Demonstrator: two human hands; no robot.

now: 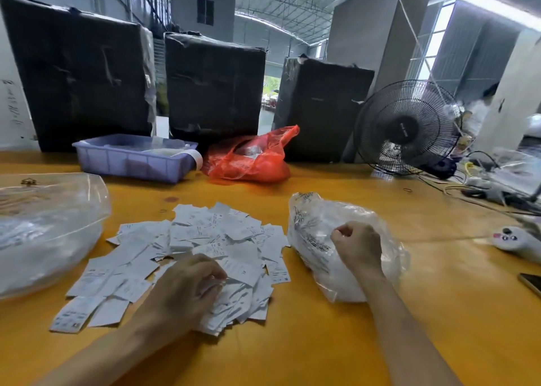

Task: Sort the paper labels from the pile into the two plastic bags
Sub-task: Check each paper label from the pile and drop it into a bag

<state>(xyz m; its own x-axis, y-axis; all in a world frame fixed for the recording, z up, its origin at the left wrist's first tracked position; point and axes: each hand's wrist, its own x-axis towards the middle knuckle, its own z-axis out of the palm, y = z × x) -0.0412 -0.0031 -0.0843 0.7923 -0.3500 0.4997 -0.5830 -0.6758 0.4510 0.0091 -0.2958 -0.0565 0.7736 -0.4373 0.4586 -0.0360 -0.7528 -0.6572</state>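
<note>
A pile of white paper labels (205, 239) is spread over the middle of the yellow table (322, 341). My left hand (187, 283) lies on the near part of the pile with its fingers curled round a few labels. A large clear plastic bag (44, 230) lies to the left of the pile. A second, crumpled clear bag (316, 239) with printing on it lies to the right. My right hand (358, 246) hovers over this bag with its fingers curled; I cannot tell whether it holds a label or the plastic.
A purple plastic tray (131, 163) and a red plastic bag (248, 160) stand behind the pile, before three tall black-wrapped boxes (213, 84). A black fan (407, 128) and tangled cables (483, 181) fill the back right. A phone (531, 283) lies at the right edge.
</note>
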